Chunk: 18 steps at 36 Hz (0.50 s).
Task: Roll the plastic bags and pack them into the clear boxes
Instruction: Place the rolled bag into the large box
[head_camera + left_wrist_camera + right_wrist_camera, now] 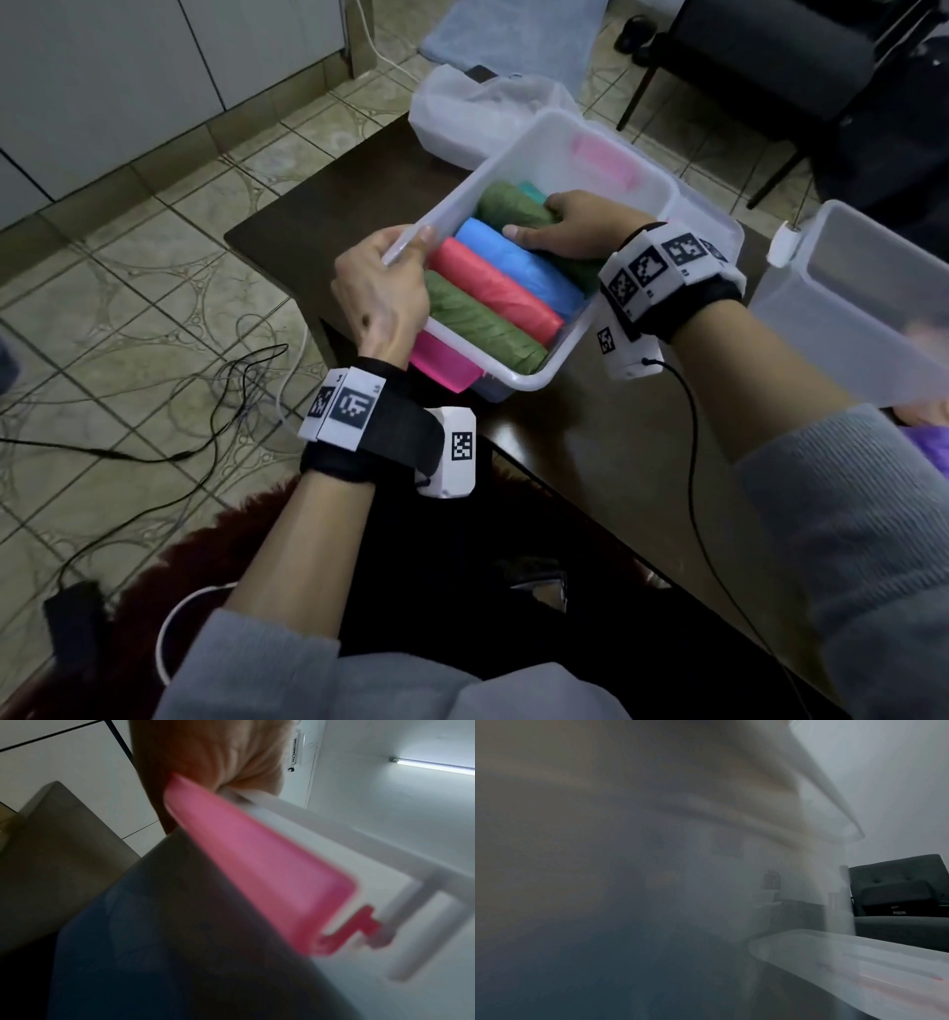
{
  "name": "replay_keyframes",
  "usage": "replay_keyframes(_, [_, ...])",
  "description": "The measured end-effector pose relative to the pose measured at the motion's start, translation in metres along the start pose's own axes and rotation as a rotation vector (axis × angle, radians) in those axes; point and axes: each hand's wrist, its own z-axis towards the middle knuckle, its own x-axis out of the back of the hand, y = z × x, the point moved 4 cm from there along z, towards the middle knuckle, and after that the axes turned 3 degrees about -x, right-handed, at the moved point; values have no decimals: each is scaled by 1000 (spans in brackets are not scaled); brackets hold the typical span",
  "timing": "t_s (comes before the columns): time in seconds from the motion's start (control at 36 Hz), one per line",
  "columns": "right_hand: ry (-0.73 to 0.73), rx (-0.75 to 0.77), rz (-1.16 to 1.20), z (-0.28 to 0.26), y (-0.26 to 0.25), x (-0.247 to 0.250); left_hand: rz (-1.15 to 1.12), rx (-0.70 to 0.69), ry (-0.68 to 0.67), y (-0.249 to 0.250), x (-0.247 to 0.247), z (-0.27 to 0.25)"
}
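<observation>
I've got my left hand [382,293] pinching the near-left rim of the translucent white plastic box [518,383], thumb on top of the edge, fingers under. Box sits tilted on the dark wooden table [590,462]. My right hand [565,226] is inside it, fingers curled round the dark green rolled bag [508,205] at the far end of the row. Packed side by side: that one, a blue roll [508,257], a red roll [493,288] and a second green roll [482,324]; a teal roll [531,191] peeks out behind. Pink latch [257,862] hangs off the near wall. Both wrist views are too blurred to check finger contact.

My read: seat the dark green roll flush against blue, press down evenly so it doesn't unroll, keep the rim braced so the box doesn't slide. Leave the gap by the far wall open for the next roll.
</observation>
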Motion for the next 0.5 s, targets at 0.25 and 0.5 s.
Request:
replay_keyframes(0.25, [77, 82, 43, -7, -13, 7, -123, -29, 42, -10, 5, -3])
replay_keyframes(0.5, [140, 98, 5, -17, -20, -4, -133, -6, 44, -9, 5, -2])
